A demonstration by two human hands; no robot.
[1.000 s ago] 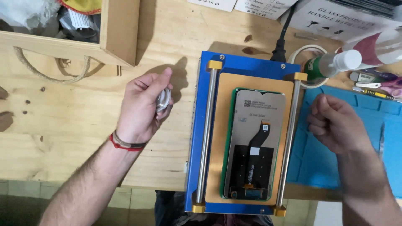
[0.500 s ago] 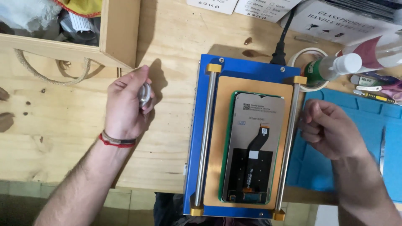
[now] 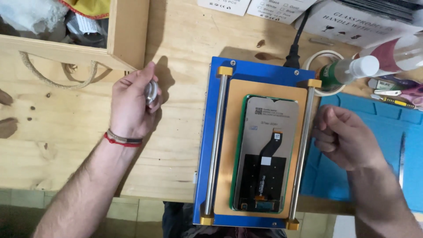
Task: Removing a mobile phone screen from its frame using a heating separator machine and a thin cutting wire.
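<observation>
Phone screen panel (image 3: 265, 154): we see it lying face down on the tan pad of the blue heating plate (image 3: 260, 72), grey back up, black flex cable down its middle, green edging around it.
Right hand (image 3: 346, 137): ours, curled loosely, fingers against the plate's right metal rail (image 3: 304, 145); nothing visible in its grip.
Left hand (image 3: 132, 105): ours, closed around a small round silvery object (image 3: 151, 91), held over the wooden table (image 3: 61, 132), well apart from the plate.
Far edge: wooden box (image 3: 125, 33), clear bottle (image 3: 352, 68).
</observation>
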